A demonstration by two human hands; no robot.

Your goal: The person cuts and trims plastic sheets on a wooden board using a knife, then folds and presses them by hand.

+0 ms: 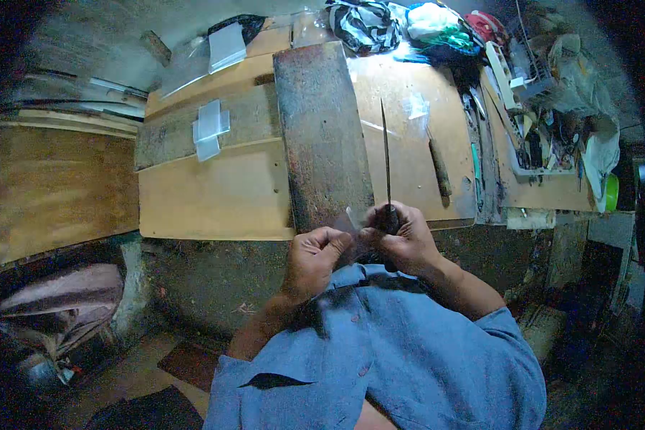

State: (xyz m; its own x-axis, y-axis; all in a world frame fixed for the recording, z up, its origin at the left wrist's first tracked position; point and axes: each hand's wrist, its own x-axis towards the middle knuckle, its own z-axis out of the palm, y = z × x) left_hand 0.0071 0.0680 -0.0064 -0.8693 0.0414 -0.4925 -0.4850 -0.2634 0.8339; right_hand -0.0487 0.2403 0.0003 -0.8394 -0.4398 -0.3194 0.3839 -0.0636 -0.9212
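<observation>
Close to the shirt front, my left hand (315, 258) pinches a small clear plastic piece (350, 221) between thumb and fingers. My right hand (406, 240) is wrapped round the dark handle of a long, thin, pointed tool (386, 150). Its blade points up and away from me, seen nearly edge-on, so I cannot tell whether it is a knife or a file. The right thumb is near the plastic piece; whether it touches is unclear. Both hands are at the near end of a worn, stained wooden board (322, 122).
Stacked clear plastic pieces (209, 130) lie on the bench (215, 197) to the left. A second dark-handled tool (439, 168) lies right of the board. Bags (365, 27) sit at the back, and a tray of tools (545, 147) stands at the right.
</observation>
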